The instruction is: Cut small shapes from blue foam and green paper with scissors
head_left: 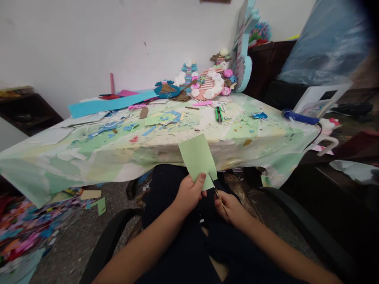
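Note:
My left hand [192,193] grips a light green sheet of paper [197,157] by its lower edge, thumb on top. The sheet is tilted and held above my lap, in front of the table edge. In my right hand [230,206] is a pair of scissors [218,193], its blades pointing up and to the left. The blades lie at the lower right part of the sheet, and the upper blade shows over the paper. Part of the handles is hidden by my fingers.
A cloth-covered table [166,148] stands ahead with paper scraps [167,118], a green and black cutter [218,114], a blue glue gun [300,116] and paper crafts [210,85]. Colourful scraps [32,228] cover the floor at left. Chair armrests [106,236] flank me.

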### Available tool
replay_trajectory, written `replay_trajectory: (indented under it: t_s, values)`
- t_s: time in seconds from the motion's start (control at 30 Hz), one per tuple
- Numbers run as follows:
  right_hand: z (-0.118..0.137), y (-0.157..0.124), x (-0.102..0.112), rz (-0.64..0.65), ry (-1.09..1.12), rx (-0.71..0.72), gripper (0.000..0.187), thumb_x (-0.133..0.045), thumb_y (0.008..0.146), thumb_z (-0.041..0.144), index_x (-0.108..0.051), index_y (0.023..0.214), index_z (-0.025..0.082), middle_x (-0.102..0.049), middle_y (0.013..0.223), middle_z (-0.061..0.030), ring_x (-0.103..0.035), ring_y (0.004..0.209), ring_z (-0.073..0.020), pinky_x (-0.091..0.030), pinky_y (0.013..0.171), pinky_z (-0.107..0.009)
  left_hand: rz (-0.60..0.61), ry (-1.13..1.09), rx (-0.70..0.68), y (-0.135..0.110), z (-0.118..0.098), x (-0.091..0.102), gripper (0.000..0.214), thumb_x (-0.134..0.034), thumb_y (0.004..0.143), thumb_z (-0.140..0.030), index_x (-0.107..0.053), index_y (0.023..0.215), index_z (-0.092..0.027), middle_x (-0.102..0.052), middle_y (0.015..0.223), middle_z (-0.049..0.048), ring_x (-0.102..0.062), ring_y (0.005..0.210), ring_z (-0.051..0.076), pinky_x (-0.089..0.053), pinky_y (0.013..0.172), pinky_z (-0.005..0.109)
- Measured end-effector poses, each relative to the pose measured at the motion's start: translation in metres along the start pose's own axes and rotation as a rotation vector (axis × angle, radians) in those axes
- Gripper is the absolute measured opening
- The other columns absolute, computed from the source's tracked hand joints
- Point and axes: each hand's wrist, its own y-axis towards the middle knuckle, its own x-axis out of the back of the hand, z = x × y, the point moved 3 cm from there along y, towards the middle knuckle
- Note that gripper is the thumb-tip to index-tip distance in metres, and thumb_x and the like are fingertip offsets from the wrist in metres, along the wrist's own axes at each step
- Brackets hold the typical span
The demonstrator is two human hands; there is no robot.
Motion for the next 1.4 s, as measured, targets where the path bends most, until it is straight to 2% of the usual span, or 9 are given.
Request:
replay_trajectory:
  t_s: [0.2,0.33,0.47,1.03,1.3,1.4]
  values:
    - [0.005,0.002,0.001,0.008,0.074,0.01,0.055,-0.017,0.077,0.059,-0.048,0.077,0.014,-0.046,0.057,-0.0011,-0.039,0.05,-0.0105,-0.032,0.047,-0.022,0.079,0.02,0.001,0.0,0.006,-0.006,0.038,-0.037,0.074,-0.047,-0.047,0.06,-0.013,-0.044,0.041,-0.0027,-0.039,0.036,0.007,-0.031,0.038,0.019]
    - [0.01,0.003,0.002,0.012,0.146,0.04,0.053,-0.015,0.079,0.056,-0.047,0.08,0.014,-0.046,0.058,-0.0015,-0.041,0.051,-0.0109,-0.034,0.048,-0.022,0.168,0.058,0.002,0.001,0.008,-0.01,0.039,-0.037,0.074,-0.047,-0.048,0.059,-0.014,-0.043,0.042,-0.0024,-0.039,0.036,0.007,-0.031,0.039,0.02]
    - [0.013,0.003,0.002,0.0,0.16,0.05,0.05,-0.014,0.081,0.052,-0.048,0.079,0.015,-0.048,0.062,-0.0028,-0.044,0.056,-0.0116,-0.036,0.051,-0.023,0.208,0.078,0.012,0.001,0.007,-0.011,0.039,-0.037,0.074,-0.047,-0.047,0.055,-0.014,-0.043,0.041,-0.0024,-0.038,0.036,0.007,-0.031,0.039,0.02]
    - [0.012,0.003,0.0,-0.036,0.168,0.038,0.059,-0.013,0.078,0.058,-0.053,0.074,0.014,-0.045,0.049,-0.0008,-0.045,0.047,-0.0114,-0.036,0.045,-0.022,0.209,0.067,0.021,-0.001,0.002,-0.012,0.04,-0.038,0.073,-0.047,-0.045,0.051,-0.015,-0.041,0.038,-0.0029,-0.037,0.034,0.007,-0.029,0.038,0.02]
    - [0.012,0.007,0.002,-0.011,0.202,0.063,0.062,-0.018,0.072,0.065,-0.054,0.074,0.014,-0.045,0.049,-0.0007,-0.044,0.044,-0.0108,-0.035,0.042,-0.021,0.202,0.031,0.058,0.0,0.003,-0.012,0.041,-0.038,0.073,-0.048,-0.045,0.05,-0.014,-0.04,0.037,-0.0029,-0.035,0.034,0.006,-0.028,0.037,0.019]
    - [0.016,0.011,0.004,0.001,0.26,0.015,0.06,-0.024,0.07,0.066,-0.052,0.077,0.014,-0.046,0.051,-0.0001,-0.042,0.04,-0.0092,-0.034,0.039,-0.021,0.193,0.015,0.048,0.003,-0.001,-0.007,0.041,-0.039,0.073,-0.048,-0.045,0.051,-0.014,-0.041,0.037,-0.0028,-0.036,0.034,0.006,-0.028,0.037,0.019]
